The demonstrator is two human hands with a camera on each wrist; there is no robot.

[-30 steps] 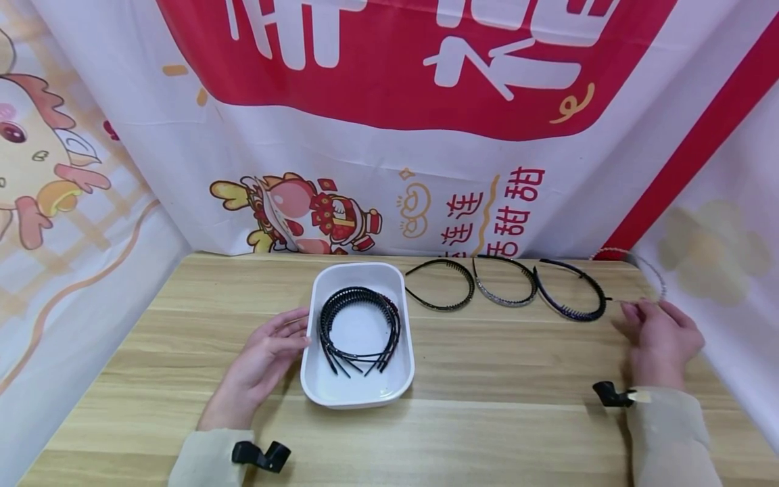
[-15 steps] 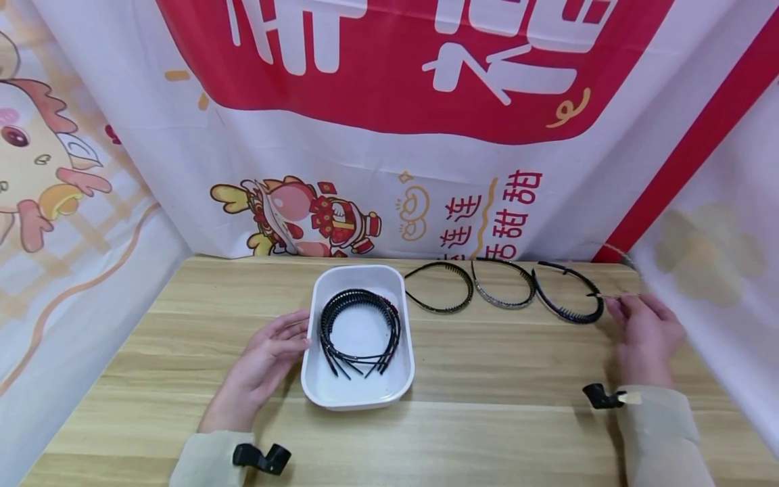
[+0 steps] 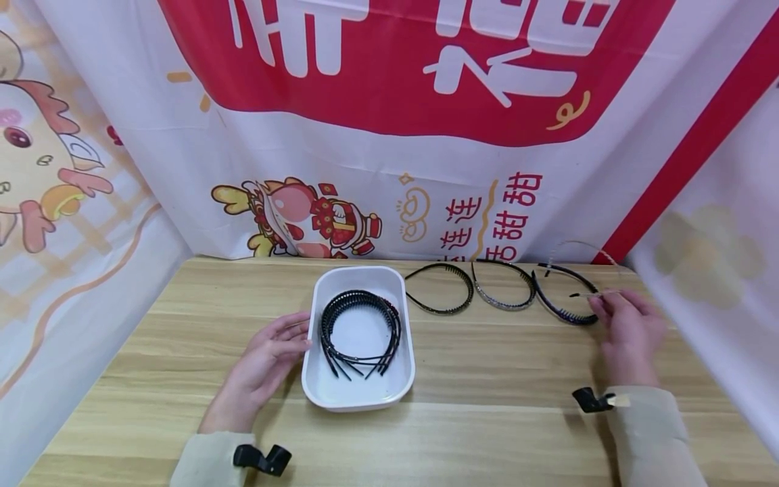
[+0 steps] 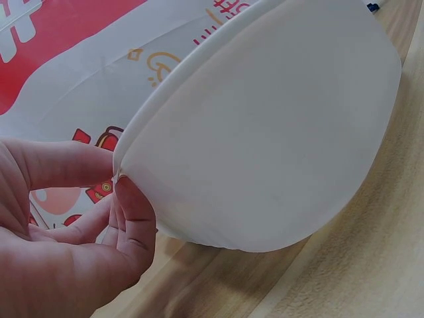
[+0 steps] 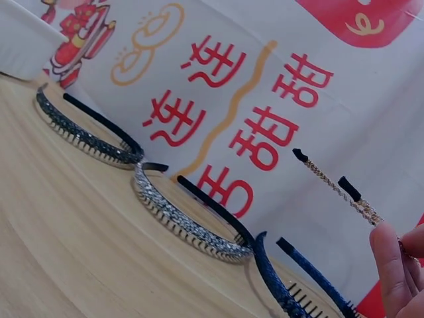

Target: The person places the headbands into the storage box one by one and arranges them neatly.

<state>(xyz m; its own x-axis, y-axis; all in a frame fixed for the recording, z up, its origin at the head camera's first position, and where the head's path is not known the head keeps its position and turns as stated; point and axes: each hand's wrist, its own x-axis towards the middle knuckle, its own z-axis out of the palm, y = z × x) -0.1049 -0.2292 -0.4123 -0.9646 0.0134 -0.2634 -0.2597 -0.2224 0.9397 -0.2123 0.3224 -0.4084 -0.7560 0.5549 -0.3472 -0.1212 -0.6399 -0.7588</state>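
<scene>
My left hand (image 3: 270, 365) holds the left rim of a white plastic tub (image 3: 359, 404), its thumb and fingers at the edge in the left wrist view. Several black toothed headbands (image 3: 328, 325) lie stacked inside the tub. At the right, my right hand (image 3: 633, 335) pinches a thin beaded headband (image 5: 331, 185) with black tips, held up above the table. A row of three headbands lies right of the tub: a dark glittery one (image 5: 89, 136), a silver glittery one (image 5: 192, 225) and a dark blue one (image 5: 281, 288), nearest the right hand.
The wooden table (image 3: 475, 433) ends at a printed white and red cloth (image 3: 389, 155) behind. Similar cloth hangs along the left (image 3: 61, 325) and right (image 3: 718, 291) sides. A small black camera is strapped on each wrist.
My right hand has moved left with the beaded headband, which now overlaps the dark blue one in the head view. My left hand and the tub stay in place.
</scene>
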